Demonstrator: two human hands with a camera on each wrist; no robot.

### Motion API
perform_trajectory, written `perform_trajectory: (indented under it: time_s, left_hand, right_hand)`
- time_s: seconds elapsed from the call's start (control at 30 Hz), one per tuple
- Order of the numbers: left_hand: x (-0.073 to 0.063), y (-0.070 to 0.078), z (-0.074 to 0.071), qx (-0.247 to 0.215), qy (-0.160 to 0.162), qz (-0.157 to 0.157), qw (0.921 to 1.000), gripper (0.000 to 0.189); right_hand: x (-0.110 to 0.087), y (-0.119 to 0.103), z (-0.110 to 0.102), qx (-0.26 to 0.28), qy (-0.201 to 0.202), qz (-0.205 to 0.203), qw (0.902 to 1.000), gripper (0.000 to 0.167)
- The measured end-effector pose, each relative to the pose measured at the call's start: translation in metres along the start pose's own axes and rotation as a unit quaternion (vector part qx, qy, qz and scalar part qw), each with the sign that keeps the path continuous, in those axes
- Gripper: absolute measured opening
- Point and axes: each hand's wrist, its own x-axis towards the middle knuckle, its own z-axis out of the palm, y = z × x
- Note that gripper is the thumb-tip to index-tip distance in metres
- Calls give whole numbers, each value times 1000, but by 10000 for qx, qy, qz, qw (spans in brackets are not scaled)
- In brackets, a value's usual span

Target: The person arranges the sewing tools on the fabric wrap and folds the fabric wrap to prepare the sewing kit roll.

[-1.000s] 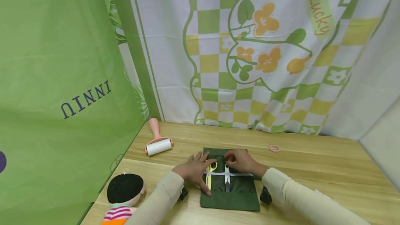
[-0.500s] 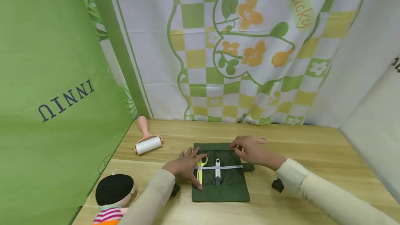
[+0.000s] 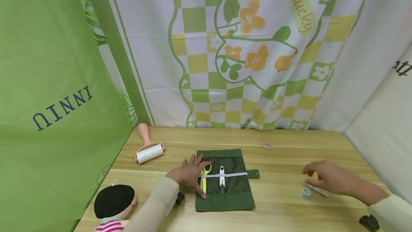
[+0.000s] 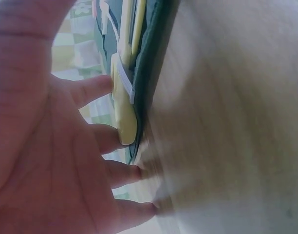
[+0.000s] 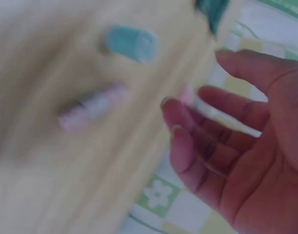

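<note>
A dark green fabric pouch (image 3: 230, 204) lies flat and unfolded on the table. Under its white elastic strap (image 3: 234, 175) sit yellow scissors (image 3: 204, 185) and a slim white tool (image 3: 222, 175) with a hole at one end and a grey tip. My left hand (image 3: 190, 175) rests spread along the pouch's left edge, partly covering the scissors. In the left wrist view its fingertips touch the yellow handle (image 4: 124, 114). Well to the right, my right hand (image 3: 334, 179) hovers with loosely bent fingers beside a small blue spool (image 3: 305, 193) and a slender pink-and-white tube (image 5: 93, 107).
A pink-handled lint roller (image 3: 149, 153) lies at the back left, and a doll (image 3: 114, 203) with black hair is at the front left. A pink ring (image 3: 266, 146) lies behind the pouch's right side. Patterned curtains (image 3: 244, 114) hang along the table's back edge.
My right hand has left the pouch's upper part and moved right to above the blue spool. The left hand stays on the pouch's left edge. The head view has shifted slightly right.
</note>
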Motion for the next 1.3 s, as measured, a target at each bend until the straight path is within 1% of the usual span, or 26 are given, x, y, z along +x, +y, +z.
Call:
perform_trajectory:
  time_s: [0.1, 0.17, 0.23, 0.33, 0.43, 0.5, 0.57, 0.6, 0.7, 0.73, 0.77, 0.83, 0.9, 0.97, 1.07, 1.2, 1.3]
  left_hand:
    - [-1, -1, 0, -11, 28, -12, 10000, 122]
    - [-3, -2, 0, -54, 51, -9, 10000, 122]
    - [-4, -3, 1, -106, 71, -14, 9999, 123]
    - [-7, -5, 1, -153, 91, -38, 9998, 123]
    - [-9, -8, 1, -149, 103, -53, 9998, 123]
    - [-11, -9, 0, -121, 127, -68, 9998, 123]
    - [-13, -11, 0, -81, 136, -94, 9998, 123]
    - [-14, -11, -1, -56, 135, -119, 9998, 123]
    - [-15, -14, -1, -6, 117, -204, 9997, 124]
    - [-16, -15, -2, 18, 119, -219, 9997, 125]
    - [-15, -16, -2, 34, 129, -225, 9997, 125]
    - [-14, -17, -2, 67, 159, -209, 9996, 124]
    - [-11, -17, -3, 105, 187, -162, 9996, 124]
    - [-8, -17, -3, 138, 196, -130, 9996, 124]
    - [-3, -14, 0, 131, 145, -53, 9998, 122]
    - [0, -10, 4, 103, 62, 67, 9999, 120]
    - [-2, -10, 3, 141, 11, 13, 9999, 122]
  right_hand:
    - [-9, -2, 16, -171, -280, 82, 9994, 31]
    - [-10, -5, 24, -254, -323, 144, 9990, 31]
    - [-8, -7, 29, -117, -402, 179, 9990, 25]
    - [-3, -8, 37, 182, -459, 93, 9987, 16]
    - [1, -9, 44, 413, -335, -198, 9984, 12]
    - [9, -13, 46, 447, -66, -411, 9981, 13]
    - [24, -24, 45, 383, 200, -510, 9978, 13]
    - [36, -32, 42, 371, 322, -527, 9974, 12]
    - [81, -64, 32, 325, 480, -589, 9966, 15]
    - [98, -75, 30, 348, 454, -630, 9964, 16]
    - [115, -86, 30, 381, 476, -772, 9951, 17]
    - [148, -104, 33, 432, 396, -1014, 9931, 17]
    - [176, -120, 43, 491, 216, -1172, 9917, 16]
    - [199, -132, 55, 392, 5, -1378, 9897, 15]
    - [219, -143, 72, 241, -328, -1520, 9875, 17]
    - [232, -147, 89, 20, -537, -1624, 9853, 21]
    - [241, -149, 96, -41, -654, -1604, 9849, 20]
